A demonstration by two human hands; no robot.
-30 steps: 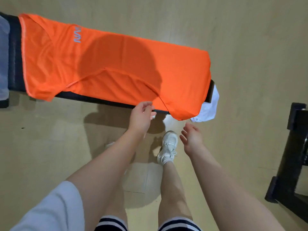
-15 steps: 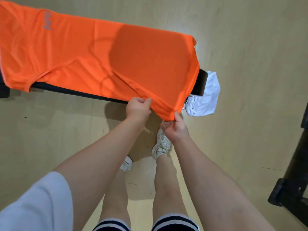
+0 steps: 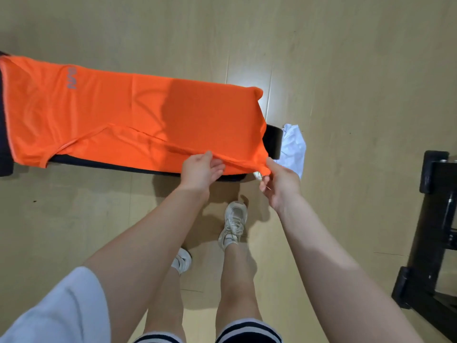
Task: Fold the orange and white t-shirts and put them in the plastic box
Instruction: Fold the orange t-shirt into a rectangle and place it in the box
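Spreading along a long black padded bench (image 3: 103,162), the bright orange t-shirt (image 3: 128,115) is seen lying mostly flat, its grey printed logo (image 3: 71,78) towards the left end and one long side already turned in, as the diagonal fold line across the cloth suggests. Further right, the near edge of the shirt is pinched by the left hand (image 3: 200,169), thumb and fingers closed together on a lifted ridge of fabric. Just to the right of that, the corner of the hem is held by the right hand (image 3: 282,184), fingertips clamped on the orange cloth where it hangs off the bench end. Beyond the bench's right end, a crumpled white t-shirt (image 3: 293,147) is seen lying loose, partly tucked behind the orange one and untouched. At the far right a black metal frame (image 3: 432,219) stands on the pale wooden floor (image 3: 346,70).

The task is judged to be at an early stage: only a first fold of the orange shirt appears made, with further folds still to be completed. The white shirt remains wholly unfolded. No plastic box can be seen, so nothing can be said to have been put away.
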